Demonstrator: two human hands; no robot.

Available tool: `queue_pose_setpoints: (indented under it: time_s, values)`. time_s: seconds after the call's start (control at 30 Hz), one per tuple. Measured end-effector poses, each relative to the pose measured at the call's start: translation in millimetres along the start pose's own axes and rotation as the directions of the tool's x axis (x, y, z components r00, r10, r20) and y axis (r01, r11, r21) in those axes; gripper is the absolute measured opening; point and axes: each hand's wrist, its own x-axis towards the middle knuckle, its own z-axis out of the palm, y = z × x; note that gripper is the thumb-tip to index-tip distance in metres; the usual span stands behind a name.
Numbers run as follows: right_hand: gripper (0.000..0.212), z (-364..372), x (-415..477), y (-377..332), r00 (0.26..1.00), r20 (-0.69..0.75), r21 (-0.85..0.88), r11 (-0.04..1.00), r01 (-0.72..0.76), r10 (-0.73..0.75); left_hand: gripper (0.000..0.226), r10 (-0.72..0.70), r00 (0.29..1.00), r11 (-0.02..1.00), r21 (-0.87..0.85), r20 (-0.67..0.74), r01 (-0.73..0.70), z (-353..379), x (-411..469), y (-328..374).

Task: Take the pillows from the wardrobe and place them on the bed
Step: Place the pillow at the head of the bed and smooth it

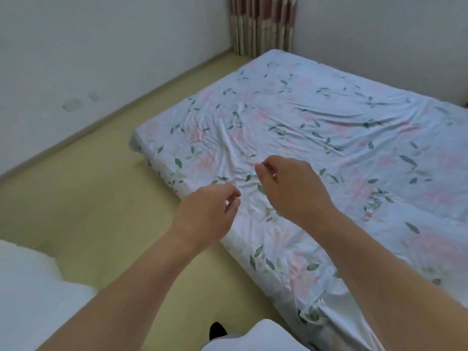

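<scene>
Evidently empty and loosely curled, a person's left hand (210, 214) and right hand (291, 188) hover over the left edge of the low, wrinkled, floral-sheeted bed (329, 110). No pillow shows on it. One dropped this near the edge could slide onto the yellow floor (88, 198).
</scene>
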Motion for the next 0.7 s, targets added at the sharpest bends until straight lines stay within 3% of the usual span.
queue_pose_setpoints:
  time_s: [0.23, 0.4, 0.53, 0.7]
  values:
    - [0.042, 24.9, 51.3, -103.4, 0.983, 0.011, -0.248, 0.952, 0.18, -0.183, 0.021, 0.287, 0.95, 0.939, 0.231, -0.123, -0.254, -87.6, 37.0, -99.0]
    - [0.045, 41.2, 86.4, -154.2, 0.906, 0.082, -0.462, 0.79, 0.403, -0.414, 0.03, 0.405, 0.91, 0.866, 0.359, -0.092, -0.349, -128.3, 47.9, -153.9]
    - [0.049, 57.8, 115.8, -174.4, 0.806, 0.236, -0.497, 0.646, 0.58, -0.542, 0.029, 0.379, 0.916, 0.886, 0.336, -0.132, -0.318, -141.3, 59.4, -187.9]
    - [0.052, 89.6, 175.2, -199.7, 0.697, 0.317, -0.439, 0.552, 0.709, -0.643, 0.022, 0.207, 0.943, 0.951, 0.28, -0.261, -0.131, -152.3, 68.9, -225.6]
